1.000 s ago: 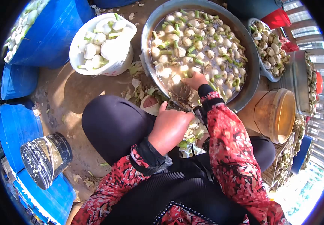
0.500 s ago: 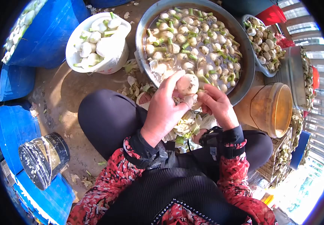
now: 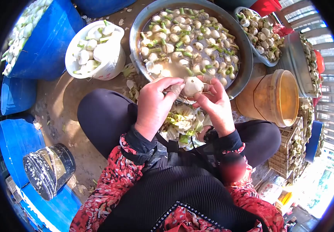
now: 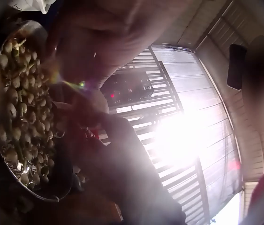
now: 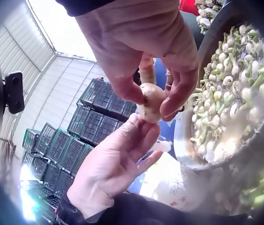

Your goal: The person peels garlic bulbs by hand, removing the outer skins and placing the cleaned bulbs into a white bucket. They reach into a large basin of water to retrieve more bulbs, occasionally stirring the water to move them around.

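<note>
A whitish garlic bulb [image 3: 193, 86] with dark specks is held between both hands, close to the near rim of a big round metal tub [image 3: 135, 52]. My left hand [image 3: 155, 101] pinches at its left side with thumb and fingertips. On the other side my right hand [image 3: 216, 107] grips it between thumb and fingers. The right wrist view shows the bulb [image 5: 151, 104] between the right fingers above and the left fingertips below. Glare and shadow hide most of the grip in the left wrist view. Many stemmed garlic bulbs float in the tub's cloudy water.
Pale peelings [image 3: 182, 121] lie heaped between the knees. A white bucket [image 3: 107, 69] of cleaner bulbs stands left of the tub. To the right are a tan bucket [image 3: 265, 96] and a basin [image 3: 268, 61] of bulbs. Blue barrels [image 3: 51, 42] and a stained black pail [image 3: 49, 170] line the left.
The right hand came back from the tub toward the left hand, and a bulb appeared between both. Since then the bulb has been turned, and the left fingers have shifted to its side.
</note>
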Available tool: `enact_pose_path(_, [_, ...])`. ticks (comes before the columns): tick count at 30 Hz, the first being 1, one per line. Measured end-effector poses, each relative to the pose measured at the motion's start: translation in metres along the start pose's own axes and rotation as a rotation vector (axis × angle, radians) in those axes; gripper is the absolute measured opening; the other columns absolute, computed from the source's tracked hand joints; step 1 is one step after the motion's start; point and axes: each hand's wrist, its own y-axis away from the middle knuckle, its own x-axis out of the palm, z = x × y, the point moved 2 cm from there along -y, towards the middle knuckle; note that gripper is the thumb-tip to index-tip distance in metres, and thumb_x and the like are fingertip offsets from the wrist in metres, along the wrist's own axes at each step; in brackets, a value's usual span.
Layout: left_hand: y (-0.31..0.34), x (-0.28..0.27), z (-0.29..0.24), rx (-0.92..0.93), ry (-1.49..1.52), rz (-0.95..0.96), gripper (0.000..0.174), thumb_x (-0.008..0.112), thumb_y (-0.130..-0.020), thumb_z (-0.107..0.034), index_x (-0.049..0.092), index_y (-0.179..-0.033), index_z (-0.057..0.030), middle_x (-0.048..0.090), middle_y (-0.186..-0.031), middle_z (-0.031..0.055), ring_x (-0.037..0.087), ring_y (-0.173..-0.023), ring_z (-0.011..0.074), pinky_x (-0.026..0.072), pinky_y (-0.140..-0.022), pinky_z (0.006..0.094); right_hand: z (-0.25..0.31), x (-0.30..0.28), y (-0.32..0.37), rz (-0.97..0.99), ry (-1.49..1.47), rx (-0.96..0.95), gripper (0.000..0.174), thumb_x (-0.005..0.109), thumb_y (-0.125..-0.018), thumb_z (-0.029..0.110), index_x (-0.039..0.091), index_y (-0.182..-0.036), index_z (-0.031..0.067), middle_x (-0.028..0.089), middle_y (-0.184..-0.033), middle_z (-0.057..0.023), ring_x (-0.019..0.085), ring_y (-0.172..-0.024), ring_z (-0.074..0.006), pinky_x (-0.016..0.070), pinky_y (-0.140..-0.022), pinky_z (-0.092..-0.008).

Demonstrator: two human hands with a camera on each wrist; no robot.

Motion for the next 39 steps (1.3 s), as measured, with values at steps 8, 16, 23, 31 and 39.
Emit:
enact_pose_path(8, [0.002, -0.001, -0.006, 0.068, -0.168, -0.023, 0.011, 0.073, -0.087, -0.01, 0.074, -0.097, -0.0044, 0.072, -0.086, 0.0093, 0.068, -0.074, 0.0204, 0.0515, -0.069, 0.0307, -0.006, 0.009, 0.005, -0.11, 0.127, -0.071, 0.051, 0.073, -0.086, 0.006, 0.054, -0.133, 0.0023, 0.062, -0.12, -0.0029, 0.062, -0.085, -0.0045, 0.0524, -0.076, -0.0205])
enact_pose_path(16, [0.0, 0.002, 0.0, -0.014, -0.15, -0.022, 0.01, 0.073, -0.087, -0.011, 0.071, -0.093, -0.0033, 0.071, -0.088, 0.0096, 0.068, -0.077, 0.0216, 0.0522, -0.071, 0.0314, -0.005, 0.01, 0.007, -0.072, -0.04, 0.037, 0.051, 0.073, -0.087, 0.006, 0.053, -0.134, -0.0003, 0.063, -0.121, -0.0069, 0.062, -0.085, -0.0065, 0.0532, -0.079, -0.0221])
enact_pose_path(23, [0.002, -0.002, -0.004, 0.067, -0.184, -0.01, 0.009, 0.073, -0.086, -0.008, 0.069, -0.092, -0.0023, 0.071, -0.087, 0.0088, 0.068, -0.077, 0.021, 0.0524, -0.071, 0.0301, -0.006, 0.013, 0.008, -0.141, 0.291, -0.118, 0.047, 0.073, -0.086, 0.005, 0.054, -0.129, -0.002, 0.061, -0.128, -0.0058, 0.062, -0.083, -0.007, 0.0539, -0.076, -0.0224])
enact_pose_path(31, [-0.001, 0.002, 0.009, -0.141, 0.074, 0.035, 0.008, 0.068, -0.089, -0.001, 0.067, -0.097, -0.0006, 0.068, -0.085, 0.0022, 0.065, -0.078, 0.0103, 0.0532, -0.072, 0.0264, -0.005, 0.006, 0.007, -0.021, -0.104, 0.041, 0.062, 0.073, -0.088, 0.011, 0.047, -0.143, 0.001, 0.06, -0.126, -0.009, 0.061, -0.099, -0.0115, 0.0529, -0.09, -0.0288])
enact_pose_path(39, [0.0, 0.009, 0.018, -0.249, 0.621, -0.015, 0.012, 0.059, -0.098, -0.003, 0.06, -0.11, 0.0, 0.069, -0.096, 0.0055, 0.066, -0.084, 0.013, 0.0533, -0.08, 0.0254, -0.011, -0.011, -0.002, 0.031, -0.159, -0.002, 0.06, 0.069, -0.092, 0.021, 0.043, -0.142, -0.0014, 0.062, -0.113, -0.0068, 0.063, -0.099, -0.0155, 0.0504, -0.084, -0.0272])
